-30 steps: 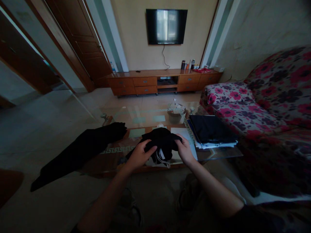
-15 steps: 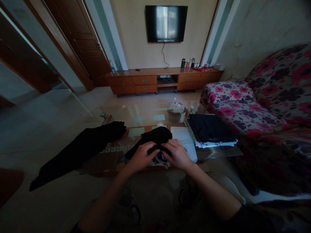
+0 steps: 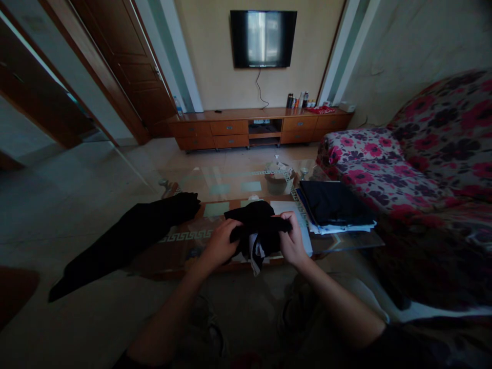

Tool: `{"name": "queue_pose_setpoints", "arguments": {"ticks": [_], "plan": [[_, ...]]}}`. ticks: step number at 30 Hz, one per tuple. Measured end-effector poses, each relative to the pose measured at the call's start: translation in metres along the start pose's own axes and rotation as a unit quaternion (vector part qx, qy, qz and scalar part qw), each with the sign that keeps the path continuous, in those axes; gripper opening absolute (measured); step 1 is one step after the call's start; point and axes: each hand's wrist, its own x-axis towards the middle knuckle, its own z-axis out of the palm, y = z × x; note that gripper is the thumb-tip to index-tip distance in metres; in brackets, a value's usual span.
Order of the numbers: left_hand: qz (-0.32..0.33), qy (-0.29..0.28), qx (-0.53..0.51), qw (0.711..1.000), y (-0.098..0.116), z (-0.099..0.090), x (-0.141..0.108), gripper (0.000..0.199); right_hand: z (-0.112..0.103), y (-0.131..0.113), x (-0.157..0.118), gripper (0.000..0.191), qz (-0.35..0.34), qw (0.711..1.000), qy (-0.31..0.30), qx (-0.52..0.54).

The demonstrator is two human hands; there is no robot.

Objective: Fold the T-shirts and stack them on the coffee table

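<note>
The left hand [image 3: 223,242] and right hand [image 3: 293,241] have spread apart, both gripping black cloth [image 3: 261,226] between them.

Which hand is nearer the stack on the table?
Right. The right hand holds black cloth left of the stack; the left hand holds it farther left.

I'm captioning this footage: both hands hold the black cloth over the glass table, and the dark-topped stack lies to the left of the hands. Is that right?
Not quite: the head view shows the dark-topped stack to the right of the left hand and right hand, which do hold the black cloth over the glass table.
</note>
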Motion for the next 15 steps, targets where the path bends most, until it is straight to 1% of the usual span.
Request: {"name": "queue_pose_setpoints", "arguments": {"ticks": [1, 5, 7, 9, 11, 13, 15], "plan": [[-0.011, 0.009, -0.005, 1.0, -0.001, -0.002, 0.001, 0.035, 0.0, 0.001, 0.002, 0.005, 0.017, 0.999, 0.026, 0.012], [-0.079, 0.052, -0.04, 0.995, -0.007, -0.007, 0.003, 0.031, -0.005, 0.009, 0.012, 0.016, 0.078, 0.985, 0.147, 0.044], [-0.112, 0.066, -0.068, 0.989, -0.01, -0.009, 0.004, 0.028, -0.007, 0.015, 0.017, 0.02, 0.114, 0.974, 0.185, 0.066], [-0.136, 0.078, -0.084, 0.984, -0.012, -0.013, 0.005, 0.023, -0.009, 0.021, 0.02, 0.022, 0.138, 0.966, 0.203, 0.087], [-0.147, 0.086, -0.088, 0.981, -0.013, -0.017, 0.006, 0.021, -0.011, 0.026, 0.022, 0.021, 0.143, 0.963, 0.21, 0.095], [-0.149, 0.088, -0.1, 0.98, -0.013, -0.022, 0.006, 0.023, -0.012, 0.029, 0.023, 0.02, 0.147, 0.963, 0.208, 0.087], [-0.145, 0.084, -0.139, 0.976, -0.012, -0.027, 0.006, 0.027, -0.014, 0.029, 0.023, 0.023, 0.151, 0.967, 0.199, 0.058]]}}
